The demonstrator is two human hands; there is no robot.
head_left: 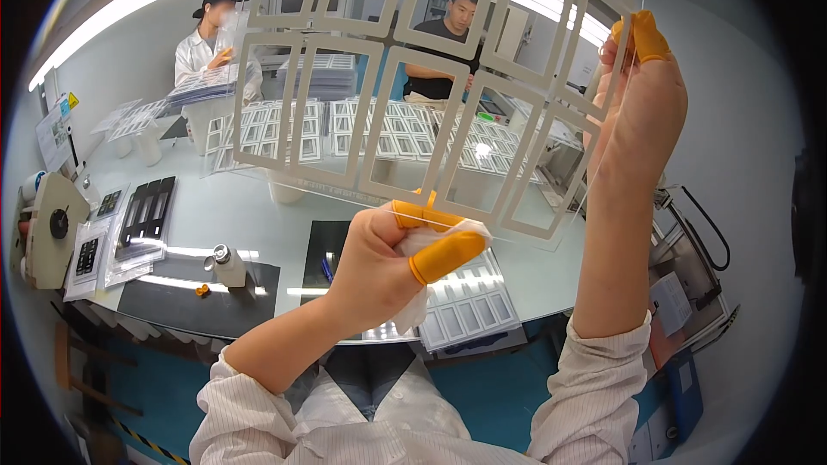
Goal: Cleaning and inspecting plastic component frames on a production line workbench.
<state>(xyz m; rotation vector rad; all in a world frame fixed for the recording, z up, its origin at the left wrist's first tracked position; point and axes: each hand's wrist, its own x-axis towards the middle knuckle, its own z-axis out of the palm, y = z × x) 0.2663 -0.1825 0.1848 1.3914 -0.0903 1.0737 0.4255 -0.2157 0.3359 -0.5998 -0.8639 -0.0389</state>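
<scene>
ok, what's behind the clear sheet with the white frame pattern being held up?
Through the clear patterned sheet: two seated people and rows of similar white-framed sheets on the grey table. The white frames hide strips of the scene.

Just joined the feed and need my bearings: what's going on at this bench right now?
A person holds a clear sheet printed with pale rectangular frames up to the light. The right hand grips its upper right edge; the left hand, holding a white wipe, pinches its lower edge. Two other people sit across the table.

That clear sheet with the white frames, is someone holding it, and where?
Yes. The right hand pinches the clear sheet at its right edge; the left hand, also clutching a white cloth, grips its lower edge.
</scene>
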